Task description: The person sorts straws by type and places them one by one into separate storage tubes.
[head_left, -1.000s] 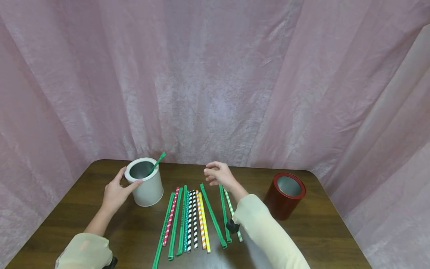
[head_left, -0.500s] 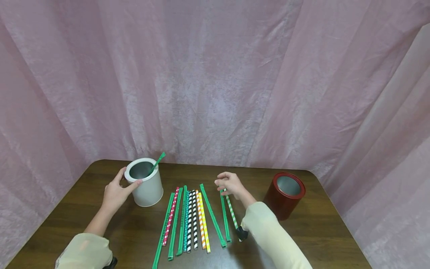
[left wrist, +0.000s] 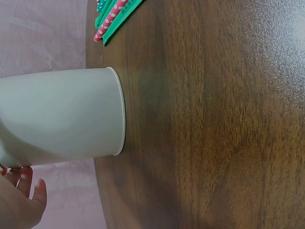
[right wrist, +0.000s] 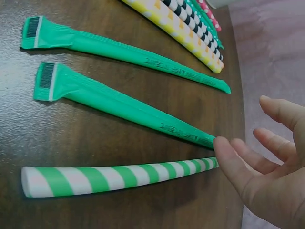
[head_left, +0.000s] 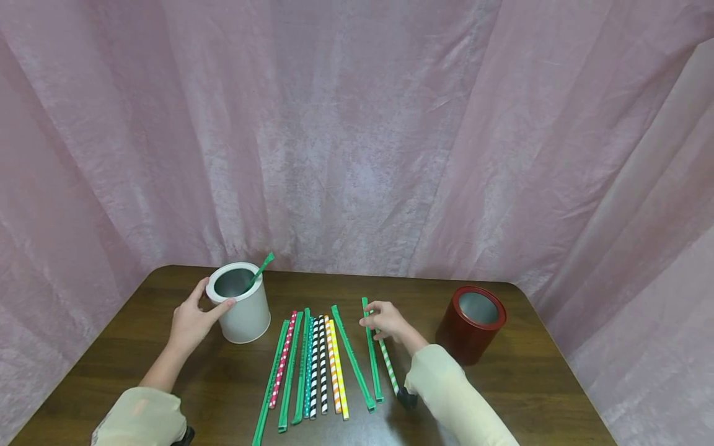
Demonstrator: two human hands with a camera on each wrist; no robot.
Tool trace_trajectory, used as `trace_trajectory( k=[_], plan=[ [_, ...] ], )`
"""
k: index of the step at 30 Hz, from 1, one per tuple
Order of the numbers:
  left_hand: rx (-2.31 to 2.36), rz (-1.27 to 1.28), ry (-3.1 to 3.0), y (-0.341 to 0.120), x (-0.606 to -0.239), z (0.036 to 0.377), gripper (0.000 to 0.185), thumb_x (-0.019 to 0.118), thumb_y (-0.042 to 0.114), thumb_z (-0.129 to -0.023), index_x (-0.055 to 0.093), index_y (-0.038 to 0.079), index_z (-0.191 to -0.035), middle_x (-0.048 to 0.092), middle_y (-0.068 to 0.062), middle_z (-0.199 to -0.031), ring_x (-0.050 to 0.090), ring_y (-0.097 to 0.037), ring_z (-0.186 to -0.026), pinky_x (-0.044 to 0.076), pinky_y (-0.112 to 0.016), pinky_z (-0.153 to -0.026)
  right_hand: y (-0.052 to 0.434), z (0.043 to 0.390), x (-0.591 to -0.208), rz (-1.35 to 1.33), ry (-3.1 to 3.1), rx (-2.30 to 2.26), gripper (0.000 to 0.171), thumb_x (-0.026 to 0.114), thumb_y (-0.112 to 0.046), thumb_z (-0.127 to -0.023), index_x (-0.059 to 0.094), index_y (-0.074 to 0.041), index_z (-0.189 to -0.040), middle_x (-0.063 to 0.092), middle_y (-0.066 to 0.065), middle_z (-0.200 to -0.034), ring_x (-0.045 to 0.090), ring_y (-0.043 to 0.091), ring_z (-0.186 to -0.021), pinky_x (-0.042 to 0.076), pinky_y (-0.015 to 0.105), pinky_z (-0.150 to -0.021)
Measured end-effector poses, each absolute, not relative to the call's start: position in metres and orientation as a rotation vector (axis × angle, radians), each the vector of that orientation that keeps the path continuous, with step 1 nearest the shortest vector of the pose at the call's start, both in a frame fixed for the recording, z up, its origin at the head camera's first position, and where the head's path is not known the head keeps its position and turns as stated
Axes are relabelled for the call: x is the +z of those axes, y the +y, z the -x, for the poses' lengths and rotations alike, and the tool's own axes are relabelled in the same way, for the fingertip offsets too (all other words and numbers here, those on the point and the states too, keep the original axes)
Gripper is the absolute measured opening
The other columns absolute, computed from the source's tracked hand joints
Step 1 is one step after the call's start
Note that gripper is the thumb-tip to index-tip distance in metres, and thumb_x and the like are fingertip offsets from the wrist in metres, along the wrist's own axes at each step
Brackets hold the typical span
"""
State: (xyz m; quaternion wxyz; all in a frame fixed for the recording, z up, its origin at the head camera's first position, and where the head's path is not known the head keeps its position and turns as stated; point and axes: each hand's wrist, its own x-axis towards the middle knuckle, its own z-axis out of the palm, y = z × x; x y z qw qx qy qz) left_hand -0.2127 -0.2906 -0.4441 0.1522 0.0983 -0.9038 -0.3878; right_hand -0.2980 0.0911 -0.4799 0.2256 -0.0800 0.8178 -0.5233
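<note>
Pink curtain [head_left: 357,155], pleated, hung behind a dark wood table [head_left: 530,384].

Right hand [head_left: 387,321]: lowered over the past second onto the straw ends; fingers loosely spread, nothing held. One fingertip overlaps the far ends of a wrapped green straw [head_left: 373,359] and a green-striped straw [head_left: 388,365] (contact cannot be told). Judged from this, the work stands at the reach, with no straw in the fingers.

Left hand [head_left: 189,322]: thumb and fingers set wide apart about the rim of a white can [head_left: 245,319], which it holds; position unchanged.

Straws, next outward, all on the table: one further wrapped straw [head_left: 352,356], aslant; then, well to its left at the near end, a close row comprising one yellow [head_left: 339,371], one orange-striped [head_left: 333,365], two black-striped [head_left: 315,371], one teal dotted [head_left: 309,371], three wrapped in green [head_left: 291,371], one pink dotted [head_left: 283,359].

In the white can: one green straw [head_left: 262,267], leaning on the rim.

Outermost: red can [head_left: 463,334], right of the straws.

Differences from the earlier frame: right hand lower and further right; far tip of the wrapped green straw now uncovered; straw row as before.
</note>
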Motion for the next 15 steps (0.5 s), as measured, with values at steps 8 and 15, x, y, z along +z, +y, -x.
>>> trace_trajectory(
  k=[8, 15],
  plan=[
    [-1.116, -0.28, -2.596, -0.291, -0.444, 0.213, 0.085, 0.059, 0.049, -0.078, 0.022, 0.005, -0.14, 0.039, -0.029, -0.131, 0.044, -0.046, -0.108, 0.041, -0.053, -0.079, 0.086, 0.289, -0.486, 0.236, 2.314, -1.431, 0.044, 0.06, -0.01, -0.081, 0.046, 0.003, -0.12, 0.057, 0.015, -0.099, 0.056, 0.025, -0.086, 0.053, 0.039, -0.067],
    [-1.105, -0.282, -2.604, -0.291, -0.444, 0.214, 0.085, 0.059, 0.05, -0.078, 0.022, 0.005, -0.139, 0.04, -0.028, -0.13, 0.045, -0.045, -0.107, 0.041, -0.052, -0.077, 0.074, 0.283, -0.495, 0.252, 2.388, -1.382, 0.039, 0.06, -0.005, -0.08, 0.048, 0.004, -0.117, 0.058, 0.012, -0.088, 0.055, 0.018, -0.072, 0.053, 0.032, -0.057]
  ],
)
